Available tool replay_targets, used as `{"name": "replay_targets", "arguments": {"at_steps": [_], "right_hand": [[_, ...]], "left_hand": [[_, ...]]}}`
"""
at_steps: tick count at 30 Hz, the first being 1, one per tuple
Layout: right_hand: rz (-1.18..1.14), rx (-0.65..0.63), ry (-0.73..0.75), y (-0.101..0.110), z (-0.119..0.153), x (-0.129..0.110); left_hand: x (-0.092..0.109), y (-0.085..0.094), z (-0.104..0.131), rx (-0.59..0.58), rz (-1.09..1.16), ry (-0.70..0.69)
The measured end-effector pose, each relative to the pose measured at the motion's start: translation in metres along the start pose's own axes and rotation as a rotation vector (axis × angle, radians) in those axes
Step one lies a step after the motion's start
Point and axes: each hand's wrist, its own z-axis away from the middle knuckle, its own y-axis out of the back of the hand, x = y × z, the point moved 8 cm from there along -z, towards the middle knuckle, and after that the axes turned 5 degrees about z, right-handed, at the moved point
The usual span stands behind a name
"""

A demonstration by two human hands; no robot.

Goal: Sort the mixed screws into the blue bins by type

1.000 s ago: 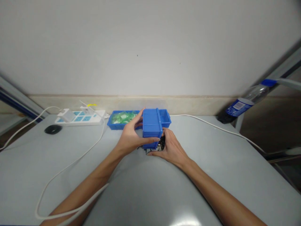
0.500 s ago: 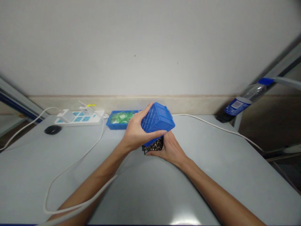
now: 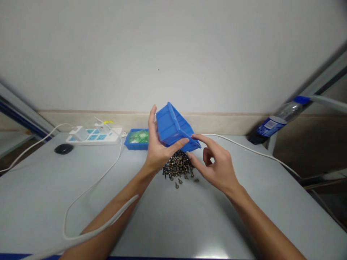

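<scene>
My left hand (image 3: 158, 150) is wrapped round a blue plastic bin (image 3: 169, 126), its thumb across the near side. The bin is tilted above the table, its opening turned to the right. At the bin's lower right edge, my right hand (image 3: 217, 164) has that edge between index finger and thumb, the other fingers curled. Beneath the bin lies a heap of small dark and brassy screws (image 3: 177, 165). A few loose screws (image 3: 178, 183) are scattered on the near side of the heap.
A second blue bin (image 3: 135, 146) with green plastic bags stands behind my left hand. Farther left are a white power strip (image 3: 108, 139) and a black mouse (image 3: 63, 148). White cables cross the table (image 3: 211, 220). A dark drink bottle (image 3: 271, 126) leans at the right.
The blue bin has been raised and turned, uncovering the screws, which now lie heaped on the table. My right hand has moved from beside the screws up to the bin's right edge.
</scene>
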Motion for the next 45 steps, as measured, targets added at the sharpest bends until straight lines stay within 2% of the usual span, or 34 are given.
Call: {"name": "replay_targets", "arguments": {"at_steps": [2, 5, 7, 9, 11, 15, 18, 24, 26, 29, 32, 34, 36, 38, 40, 42, 45], "right_hand": [[-0.075, -0.096, -0.09, 0.002, -0.005, 0.007], [-0.077, -0.091, -0.25, 0.016, -0.005, 0.037], [0.112, -0.064, -0.34, 0.031, 0.0, 0.065], [0.355, -0.056, -0.34, 0.044, 0.005, 0.087], [0.506, -0.101, -0.332, 0.046, 0.012, 0.106], [0.503, -0.217, -0.27, 0.029, 0.02, 0.126], [0.435, -0.222, -0.249, 0.02, 0.016, 0.129], [0.395, -0.237, -0.291, 0.014, 0.002, 0.13], [0.42, -0.247, -0.305, 0.013, -0.002, 0.133], [0.461, -0.282, -0.289, 0.011, -0.007, 0.134], [0.449, -0.338, -0.229, 0.007, -0.013, 0.122], [0.459, -0.299, -0.189, 0.005, -0.023, 0.101], [0.42, -0.249, -0.115, -0.005, -0.036, 0.068], [0.328, -0.272, -0.004, -0.032, -0.049, 0.03], [0.26, -0.319, 0.106, -0.07, -0.062, -0.005], [0.256, -0.407, 0.216, -0.112, -0.071, -0.03], [0.402, -0.541, 0.327, -0.164, -0.08, -0.047]], "left_hand": [[-0.008, -0.014, 0.005, -0.044, 0.031, 0.03], [-0.029, -0.032, 0.018, -0.192, -0.029, 0.099], [-0.045, -0.039, 0.027, -0.324, -0.252, 0.133], [-0.056, -0.044, 0.036, -0.469, -0.535, 0.107], [-0.062, -0.043, 0.041, -0.538, -0.762, 0.063], [-0.059, -0.043, 0.042, -0.592, -0.909, -0.011], [-0.058, -0.043, 0.04, -0.621, -0.891, -0.013], [-0.062, -0.04, 0.039, -0.644, -0.855, -0.031], [-0.055, -0.036, 0.04, -0.631, -0.839, -0.096], [-0.035, -0.023, 0.042, -0.596, -0.797, -0.225], [-0.02, 0.002, 0.044, -0.56, -0.793, -0.237], [-0.022, 0.025, 0.046, -0.537, -0.83, -0.138], [-0.031, 0.053, 0.049, -0.472, -0.87, 0.019], [-0.043, 0.082, 0.053, -0.355, -0.893, 0.178], [-0.053, 0.104, 0.06, -0.254, -0.898, 0.291], [-0.062, 0.116, 0.066, -0.224, -0.919, 0.354], [-0.065, 0.123, 0.068, -0.217, -0.96, 0.371]]}}
